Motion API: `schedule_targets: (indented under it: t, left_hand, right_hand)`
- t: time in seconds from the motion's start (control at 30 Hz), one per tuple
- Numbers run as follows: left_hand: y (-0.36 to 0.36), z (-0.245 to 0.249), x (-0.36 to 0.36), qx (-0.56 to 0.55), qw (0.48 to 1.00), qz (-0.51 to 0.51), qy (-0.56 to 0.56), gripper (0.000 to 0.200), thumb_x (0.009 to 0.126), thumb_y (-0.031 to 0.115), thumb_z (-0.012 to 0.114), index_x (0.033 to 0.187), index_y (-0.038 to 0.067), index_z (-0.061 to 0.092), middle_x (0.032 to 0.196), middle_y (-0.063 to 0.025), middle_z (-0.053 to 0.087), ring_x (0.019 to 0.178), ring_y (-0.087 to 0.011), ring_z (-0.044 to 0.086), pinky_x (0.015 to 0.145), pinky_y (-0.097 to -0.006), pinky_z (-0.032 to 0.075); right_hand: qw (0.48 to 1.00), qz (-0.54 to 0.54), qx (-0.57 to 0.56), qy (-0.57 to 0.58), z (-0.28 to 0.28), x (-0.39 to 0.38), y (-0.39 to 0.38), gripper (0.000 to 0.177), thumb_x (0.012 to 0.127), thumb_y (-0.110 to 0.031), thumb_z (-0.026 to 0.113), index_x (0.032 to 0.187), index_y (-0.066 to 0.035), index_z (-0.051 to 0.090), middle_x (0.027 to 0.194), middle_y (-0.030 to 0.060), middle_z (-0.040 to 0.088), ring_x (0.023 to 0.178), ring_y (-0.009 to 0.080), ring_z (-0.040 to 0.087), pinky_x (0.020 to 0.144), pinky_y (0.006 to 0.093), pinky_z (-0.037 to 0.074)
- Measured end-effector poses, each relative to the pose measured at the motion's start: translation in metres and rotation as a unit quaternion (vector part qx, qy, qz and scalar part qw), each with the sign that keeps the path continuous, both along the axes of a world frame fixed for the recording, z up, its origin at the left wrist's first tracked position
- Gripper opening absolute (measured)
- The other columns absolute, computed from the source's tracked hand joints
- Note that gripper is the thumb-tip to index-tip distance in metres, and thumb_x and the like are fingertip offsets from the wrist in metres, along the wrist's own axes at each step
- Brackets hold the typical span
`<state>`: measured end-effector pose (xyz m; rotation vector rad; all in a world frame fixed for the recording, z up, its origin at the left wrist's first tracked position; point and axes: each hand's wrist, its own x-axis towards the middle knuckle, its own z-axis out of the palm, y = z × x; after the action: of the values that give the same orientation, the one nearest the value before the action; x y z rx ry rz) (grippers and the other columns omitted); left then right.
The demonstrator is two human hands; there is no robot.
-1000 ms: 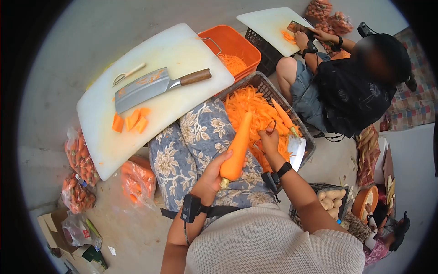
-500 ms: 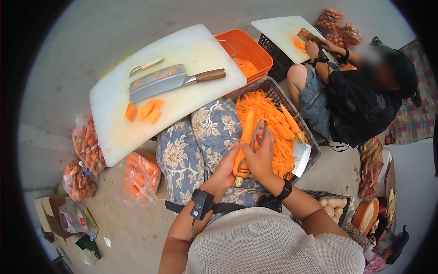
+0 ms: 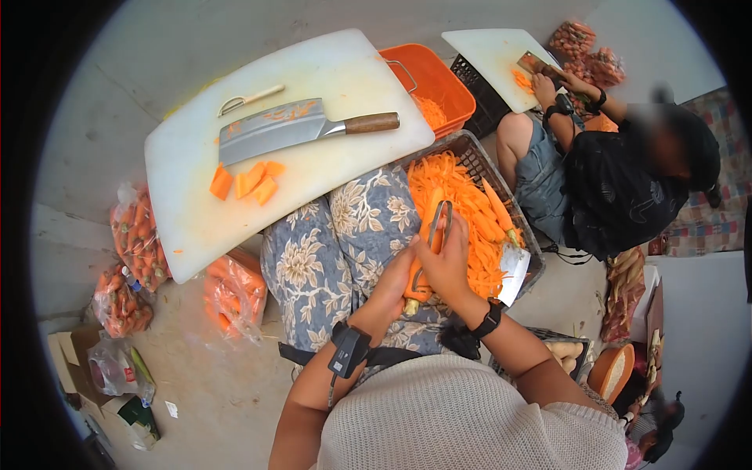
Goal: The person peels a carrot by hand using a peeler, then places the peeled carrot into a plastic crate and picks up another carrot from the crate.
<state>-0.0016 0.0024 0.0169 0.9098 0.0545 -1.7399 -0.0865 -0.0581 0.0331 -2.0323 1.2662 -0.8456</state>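
My left hand (image 3: 393, 283) is closed around a carrot (image 3: 417, 291), its stem end pointing toward me. A metal-framed peeler (image 3: 446, 211) is in my right hand (image 3: 448, 262), lying along the carrot, with the two hands close together over my lap. Just beyond them, a black plastic crate (image 3: 537, 258) holds a heap of carrot peelings (image 3: 439, 166), several carrots (image 3: 492, 205) and a broad metal blade (image 3: 514, 270). On the white cutting board (image 3: 313, 70) lie a cleaver (image 3: 274, 133), a second peeler (image 3: 251, 99) and several carrot chunks (image 3: 249, 182).
An orange tub (image 3: 450, 86) with cut carrot stands behind the board. Bagged carrots (image 3: 137, 235) sit on the left floor near a cardboard box (image 3: 69, 364). At right, a co-worker (image 3: 619, 180) cuts carrot on another board (image 3: 486, 47). Potatoes (image 3: 564, 352) fill a crate at lower right.
The peeler has shifted slightly down along the carrot toward me, still in my right hand. The whole view has turned a little; the carrot stays in my left hand.
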Motion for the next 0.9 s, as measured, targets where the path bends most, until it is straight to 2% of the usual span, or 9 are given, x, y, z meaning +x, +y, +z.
schedule_targets:
  t: [0.1,0.17,0.27,0.4,0.5,0.57,0.7,0.77,0.9]
  left_hand:
    - [-0.001,-0.006,0.001,-0.006,1.000,-0.008,0.003,0.042,0.094,0.035,0.039,0.120,0.003,0.045,0.106,-0.0074,0.056,0.090,-0.0137,0.058,0.072,-0.0258,0.048]
    - [-0.002,-0.002,0.002,0.001,1.000,-0.001,0.010,0.040,0.094,0.032,0.039,0.120,0.003,0.045,0.106,-0.0075,0.056,0.089,-0.0142,0.059,0.071,-0.0261,0.048]
    - [-0.002,-0.002,0.005,-0.007,1.000,-0.006,0.019,0.040,0.094,0.032,0.039,0.121,0.002,0.044,0.106,-0.0073,0.056,0.090,-0.0143,0.059,0.072,-0.0264,0.048]
    - [-0.003,-0.004,0.005,-0.008,1.000,-0.008,0.029,0.041,0.094,0.034,0.040,0.120,0.003,0.044,0.105,-0.0072,0.057,0.089,-0.0146,0.059,0.071,-0.0264,0.049]
    - [-0.004,-0.009,0.004,-0.007,0.999,-0.007,0.039,0.041,0.094,0.035,0.039,0.119,0.003,0.045,0.104,-0.0077,0.057,0.088,-0.0150,0.059,0.070,-0.0264,0.049]
    - [-0.005,-0.009,0.002,-0.009,0.999,0.009,0.036,0.042,0.094,0.041,0.036,0.110,0.004,0.048,0.088,-0.0083,0.060,0.069,-0.0170,0.062,0.055,-0.0272,0.053]
    - [0.003,-0.004,0.004,-0.002,0.998,-0.067,-0.006,0.042,0.094,0.038,0.037,0.112,0.002,0.046,0.088,-0.0113,0.060,0.069,-0.0206,0.062,0.057,-0.0292,0.053]
    - [0.003,-0.008,-0.004,-0.006,0.999,-0.040,-0.011,0.041,0.094,0.035,0.038,0.113,0.000,0.045,0.088,-0.0135,0.059,0.070,-0.0230,0.062,0.059,-0.0314,0.053]
    - [0.003,-0.009,-0.002,-0.008,0.999,-0.042,-0.017,0.040,0.093,0.033,0.041,0.115,-0.001,0.044,0.089,-0.0139,0.058,0.072,-0.0231,0.061,0.062,-0.0331,0.053]
  right_hand:
    - [0.999,-0.018,0.045,-0.012,-0.010,0.000,-0.009,0.044,0.073,-0.017,0.066,0.100,0.007,0.042,0.117,0.0278,0.037,0.114,0.0393,0.036,0.096,0.0414,0.031]
    - [1.000,-0.018,-0.020,0.010,-0.014,-0.001,-0.010,0.050,0.072,-0.009,0.066,0.114,0.006,0.043,0.101,0.0138,0.046,0.095,0.0269,0.048,0.083,0.0332,0.039]
    - [0.998,-0.017,0.051,-0.016,-0.002,0.004,-0.009,0.038,0.072,-0.015,0.067,0.094,0.005,0.044,0.109,0.0236,0.041,0.113,0.0369,0.037,0.094,0.0402,0.031]
    - [0.999,-0.017,0.040,-0.013,0.000,0.006,-0.011,0.037,0.072,-0.015,0.067,0.094,0.004,0.044,0.105,0.0222,0.042,0.114,0.0363,0.036,0.094,0.0399,0.031]
    - [0.999,-0.015,0.032,-0.011,0.000,0.008,-0.012,0.037,0.072,-0.014,0.067,0.094,0.004,0.044,0.104,0.0219,0.043,0.112,0.0364,0.037,0.095,0.0395,0.031]
    - [0.999,-0.024,0.020,-0.025,0.000,0.010,-0.014,0.037,0.071,-0.014,0.067,0.095,0.004,0.045,0.101,0.0202,0.044,0.107,0.0352,0.040,0.092,0.0394,0.032]
    - [0.995,-0.094,0.005,-0.019,-0.030,0.000,-0.057,0.035,0.070,-0.014,0.067,0.092,0.003,0.045,0.096,0.0183,0.046,0.099,0.0335,0.043,0.088,0.0396,0.035]
    - [0.989,-0.108,-0.102,0.017,-0.051,-0.009,-0.084,0.033,0.069,-0.015,0.068,0.087,0.002,0.046,0.091,0.0173,0.047,0.093,0.0326,0.044,0.084,0.0397,0.036]
    - [0.993,-0.118,-0.023,0.008,-0.060,-0.007,-0.093,0.032,0.068,-0.018,0.069,0.082,0.002,0.048,0.091,0.0176,0.048,0.092,0.0333,0.045,0.083,0.0392,0.036]
